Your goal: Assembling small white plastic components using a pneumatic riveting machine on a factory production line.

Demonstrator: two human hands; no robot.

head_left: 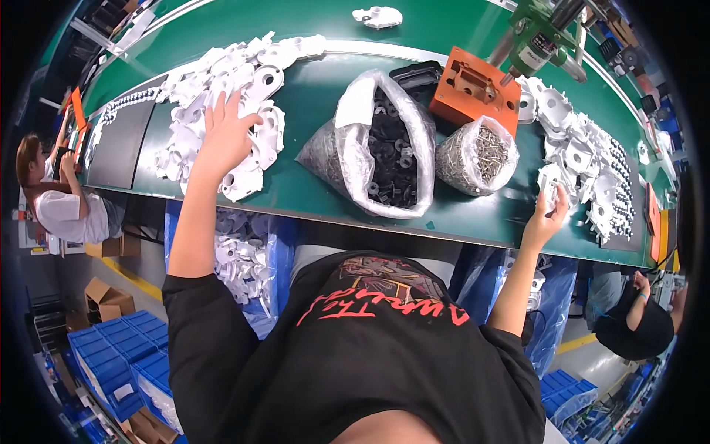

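Observation:
My left hand (224, 140) reaches over a heap of white plastic housings (268, 80) on the left of the green bench. Its fingers are spread and appear to hold nothing. On the right, my right hand (549, 216) has thumb and fingers closed on a white plastic part (550, 177), beside a second heap of white housings (580, 157). Between the hands stands an open clear bag (356, 159) of black plastic parts (392, 152). To its right is a smaller bag of metal screws (488, 157).
Behind the bags sits an orange fixture block (473, 92) under a green drill-press-like machine (538, 53). A single white part (378, 17) lies far back. Blue-lined bins of white parts (244, 259) stand below the bench edge. Other people work at far left (66, 196) and far right (636, 325).

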